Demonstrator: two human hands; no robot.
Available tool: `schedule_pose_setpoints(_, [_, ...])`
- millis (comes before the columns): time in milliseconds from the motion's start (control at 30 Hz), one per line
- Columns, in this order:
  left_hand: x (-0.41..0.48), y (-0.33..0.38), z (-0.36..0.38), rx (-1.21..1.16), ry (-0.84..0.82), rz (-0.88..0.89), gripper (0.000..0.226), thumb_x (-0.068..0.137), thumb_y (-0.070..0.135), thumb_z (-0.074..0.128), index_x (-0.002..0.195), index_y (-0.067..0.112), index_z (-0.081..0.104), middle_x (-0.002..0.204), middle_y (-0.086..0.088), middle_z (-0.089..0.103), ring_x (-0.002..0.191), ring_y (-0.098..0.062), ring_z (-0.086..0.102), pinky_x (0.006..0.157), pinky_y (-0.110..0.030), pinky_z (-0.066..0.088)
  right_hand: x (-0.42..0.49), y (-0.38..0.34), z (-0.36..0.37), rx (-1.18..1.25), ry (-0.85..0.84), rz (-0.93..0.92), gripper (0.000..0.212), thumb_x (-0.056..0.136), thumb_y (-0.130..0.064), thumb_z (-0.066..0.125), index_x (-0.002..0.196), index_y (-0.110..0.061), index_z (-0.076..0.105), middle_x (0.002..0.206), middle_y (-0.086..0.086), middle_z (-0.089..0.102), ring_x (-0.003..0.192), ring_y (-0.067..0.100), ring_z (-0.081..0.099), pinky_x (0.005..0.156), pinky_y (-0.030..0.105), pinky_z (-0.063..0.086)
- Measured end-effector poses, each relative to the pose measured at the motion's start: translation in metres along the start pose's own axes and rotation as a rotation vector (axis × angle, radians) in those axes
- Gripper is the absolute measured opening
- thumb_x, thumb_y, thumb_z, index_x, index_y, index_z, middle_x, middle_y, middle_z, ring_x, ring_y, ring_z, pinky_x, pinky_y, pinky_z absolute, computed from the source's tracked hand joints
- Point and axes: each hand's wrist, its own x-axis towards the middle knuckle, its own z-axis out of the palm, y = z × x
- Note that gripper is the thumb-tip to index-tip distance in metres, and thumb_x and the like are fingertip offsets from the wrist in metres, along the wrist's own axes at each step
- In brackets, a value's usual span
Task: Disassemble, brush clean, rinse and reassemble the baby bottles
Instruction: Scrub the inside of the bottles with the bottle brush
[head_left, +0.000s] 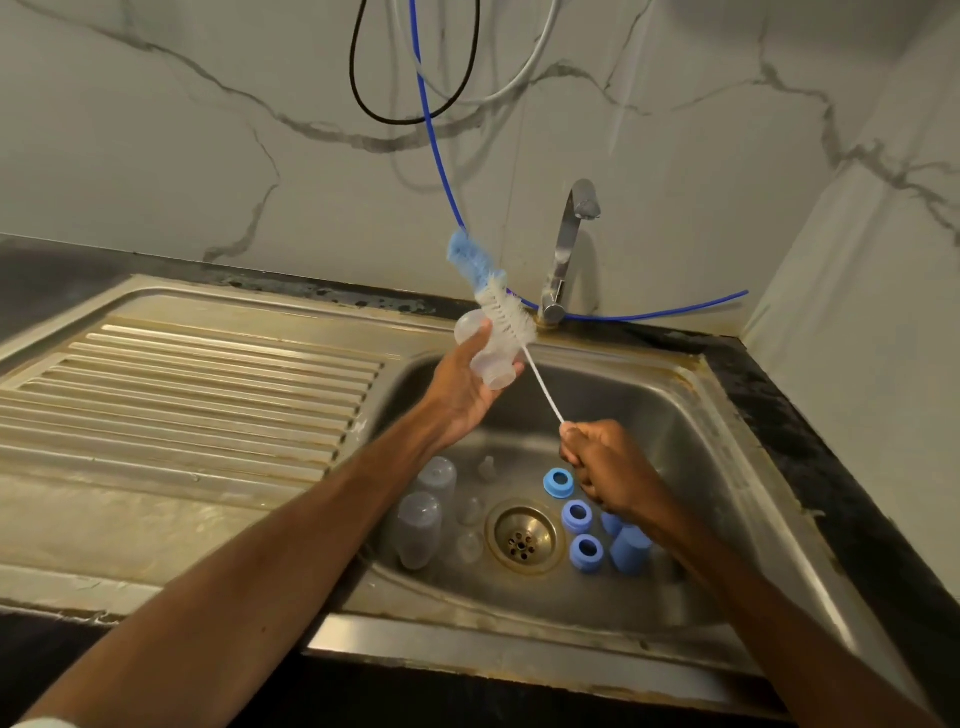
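My left hand (465, 387) grips a clear baby bottle (485, 353) above the sink, its threaded mouth pointing down to the right. My right hand (605, 465) grips the wire handle of a bottle brush (493, 291), whose white bristles and blue sponge tip stick up beside the bottle, outside it. On the sink floor lie two clear bottles (423, 512) at the left, several clear teats (470, 512) in the middle, and several blue collar rings (576, 514) with blue caps (631, 548) at the right.
The steel sink basin (701, 441) has a drain (522, 538) at its centre. A ribbed draining board (182, 395) lies to the left. A tap (563, 249) stands behind the sink. A blue hose (675, 309) and black and grey cables hang on the marble wall.
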Motion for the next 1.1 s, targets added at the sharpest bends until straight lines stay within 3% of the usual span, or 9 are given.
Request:
schedule_pose_setpoints(200, [0.005, 0.009, -0.009, -0.030, 0.013, 0.044, 0.042, 0.107, 0.030, 0.048, 0.142, 0.007, 0.052, 0.131, -0.017, 0.067, 0.119, -0.030, 0.065, 0.096, -0.041, 0.058, -0.018, 0.010, -0.002, -0.014, -0.084, 0.049, 0.044, 0.106, -0.022, 0.044, 0.064, -0.011, 0.044, 0.049, 0.000, 0.032, 0.039, 0.008, 0.024, 0.037, 0.018, 0.021])
schedule_pose_setpoints(367, [0.000, -0.001, 0.002, 0.121, -0.007, 0.002, 0.044, 0.102, 0.032, 0.056, 0.140, 0.009, 0.055, 0.132, -0.014, 0.067, 0.112, -0.024, 0.067, 0.090, -0.037, 0.058, -0.003, -0.005, -0.005, 0.050, 0.020, 0.044, 0.044, 0.107, -0.022, 0.043, 0.066, -0.009, 0.047, 0.048, 0.001, 0.033, 0.036, 0.006, 0.027, 0.035, 0.017, 0.023])
schedule_pose_setpoints(500, [0.004, 0.006, -0.009, -0.004, 0.039, 0.027, 0.048, 0.100, 0.029, 0.061, 0.140, 0.005, 0.053, 0.136, -0.017, 0.065, 0.123, -0.030, 0.065, 0.099, -0.041, 0.056, -0.018, 0.008, -0.006, 0.017, -0.038, 0.070, 0.041, 0.107, -0.022, 0.044, 0.067, -0.009, 0.047, 0.048, -0.002, 0.034, 0.037, 0.006, 0.025, 0.036, 0.017, 0.022])
schedule_pose_setpoints(600, [0.003, 0.004, -0.005, -0.007, -0.002, -0.005, 0.051, 0.102, 0.030, 0.059, 0.145, 0.005, 0.049, 0.139, -0.018, 0.062, 0.125, -0.032, 0.063, 0.105, -0.046, 0.053, -0.009, 0.006, -0.007, -0.037, 0.028, 0.028, 0.044, 0.107, -0.022, 0.045, 0.063, -0.012, 0.047, 0.045, -0.008, 0.036, 0.038, 0.004, 0.029, 0.039, 0.019, 0.026])
schedule_pose_setpoints(700, [-0.003, -0.003, 0.005, 0.019, -0.020, -0.060, 0.048, 0.103, 0.033, 0.056, 0.144, 0.008, 0.051, 0.137, -0.018, 0.062, 0.119, -0.030, 0.065, 0.102, -0.051, 0.054, 0.001, 0.002, -0.006, -0.006, 0.070, 0.018, 0.044, 0.106, -0.023, 0.043, 0.065, -0.011, 0.049, 0.049, -0.003, 0.036, 0.042, 0.008, 0.030, 0.043, 0.023, 0.027])
schedule_pose_setpoints(867, [0.003, 0.008, -0.011, -0.059, -0.037, -0.047, 0.047, 0.109, 0.032, 0.034, 0.148, 0.007, 0.047, 0.139, -0.020, 0.061, 0.128, -0.037, 0.060, 0.104, -0.051, 0.052, -0.016, 0.019, -0.004, -0.078, -0.002, 0.039, 0.043, 0.106, -0.025, 0.045, 0.065, -0.010, 0.047, 0.048, -0.003, 0.035, 0.038, 0.007, 0.028, 0.038, 0.018, 0.025])
schedule_pose_setpoints(967, [-0.001, 0.000, -0.003, 0.028, -0.024, -0.053, 0.048, 0.107, 0.034, 0.038, 0.147, 0.010, 0.048, 0.138, -0.019, 0.063, 0.126, -0.035, 0.060, 0.099, -0.048, 0.053, -0.001, 0.010, -0.003, -0.071, 0.062, -0.002, 0.044, 0.106, -0.023, 0.044, 0.064, -0.011, 0.049, 0.045, -0.008, 0.037, 0.039, 0.004, 0.031, 0.041, 0.018, 0.028])
schedule_pose_setpoints(1100, [0.001, 0.007, -0.005, 0.051, -0.001, 0.027, 0.048, 0.107, 0.041, 0.042, 0.142, 0.010, 0.053, 0.130, -0.017, 0.068, 0.119, -0.034, 0.065, 0.100, -0.050, 0.054, -0.006, 0.017, 0.006, -0.109, -0.003, -0.014, 0.048, 0.106, -0.025, 0.045, 0.059, -0.016, 0.046, 0.046, -0.006, 0.038, 0.041, 0.006, 0.033, 0.045, 0.022, 0.028])
